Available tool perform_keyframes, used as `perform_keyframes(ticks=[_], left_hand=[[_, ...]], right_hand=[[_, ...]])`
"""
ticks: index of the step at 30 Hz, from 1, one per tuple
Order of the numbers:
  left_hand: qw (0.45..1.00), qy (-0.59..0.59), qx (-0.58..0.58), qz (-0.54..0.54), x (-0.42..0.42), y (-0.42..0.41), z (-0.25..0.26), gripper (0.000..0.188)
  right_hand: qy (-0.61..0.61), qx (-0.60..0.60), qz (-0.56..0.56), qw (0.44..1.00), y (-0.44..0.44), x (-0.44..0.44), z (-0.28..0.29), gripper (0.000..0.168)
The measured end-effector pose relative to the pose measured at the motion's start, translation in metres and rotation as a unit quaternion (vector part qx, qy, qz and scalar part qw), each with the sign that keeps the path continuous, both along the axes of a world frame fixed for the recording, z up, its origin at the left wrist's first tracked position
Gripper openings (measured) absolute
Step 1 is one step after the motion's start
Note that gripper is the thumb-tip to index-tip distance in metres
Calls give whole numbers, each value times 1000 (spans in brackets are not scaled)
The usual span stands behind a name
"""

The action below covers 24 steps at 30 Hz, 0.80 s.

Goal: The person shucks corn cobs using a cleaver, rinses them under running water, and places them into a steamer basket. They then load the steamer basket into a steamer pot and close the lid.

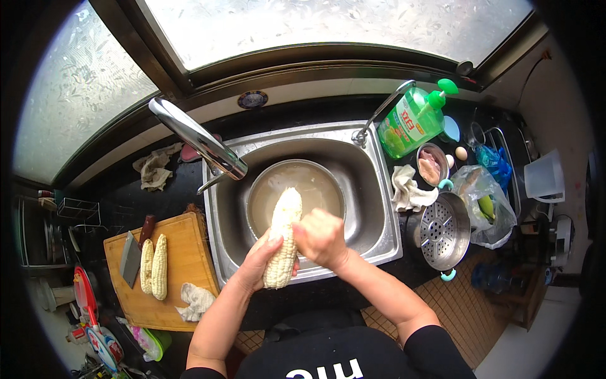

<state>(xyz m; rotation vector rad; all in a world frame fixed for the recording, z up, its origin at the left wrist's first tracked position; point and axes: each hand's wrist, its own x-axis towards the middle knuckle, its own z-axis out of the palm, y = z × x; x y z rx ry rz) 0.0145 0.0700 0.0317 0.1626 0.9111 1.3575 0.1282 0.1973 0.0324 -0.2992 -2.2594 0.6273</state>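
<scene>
My left hand (258,263) is wrapped around the lower part of a husked white ear of corn (284,246), held over the near edge of the sink. My right hand (324,237) is curled with its thumb and fingers against the corn's right side; whether it pinches something there I cannot tell. Beneath the corn's tip a round metal basin (337,187) of cloudy water stands in the stainless steel sink (367,222). Two more husked ears (160,267) lie side by side on a wooden cutting board (182,246) at the left, beside a cleaver (130,259).
A chrome faucet (196,137) leans over the sink's left. Right of the sink are a green dish soap bottle (412,125), a bowl of raw meat (430,166), eggs (461,153), a cloth (409,189), a steamer pot (445,232) and a plastic bag (497,227).
</scene>
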Motion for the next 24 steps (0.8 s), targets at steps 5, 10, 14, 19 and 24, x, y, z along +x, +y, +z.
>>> perform_keyframes(ticks=[5, 10, 14, 19, 24], left_hand=[[988, -121, 90, -16, -9, -2, -21, 55], [997, -71, 35, -11, -10, -5, -21, 60], [997, -75, 31, 1, -3, -2, -6, 64], [991, -128, 30, -34, -10, -8, -10, 70], [975, -172, 119, -74, -14, -5, -26, 64]], right_hand=[[57, -63, 216, 973, -56, 23, 49, 15], [-65, -494, -43, 866, -11, 25, 6, 27], [-147, -533, -1, 833, -21, 11, 8, 30], [-159, -348, 14, 924, -25, 5, 1, 32], [-68, -600, 61, 795, -39, 10, 14, 26]])
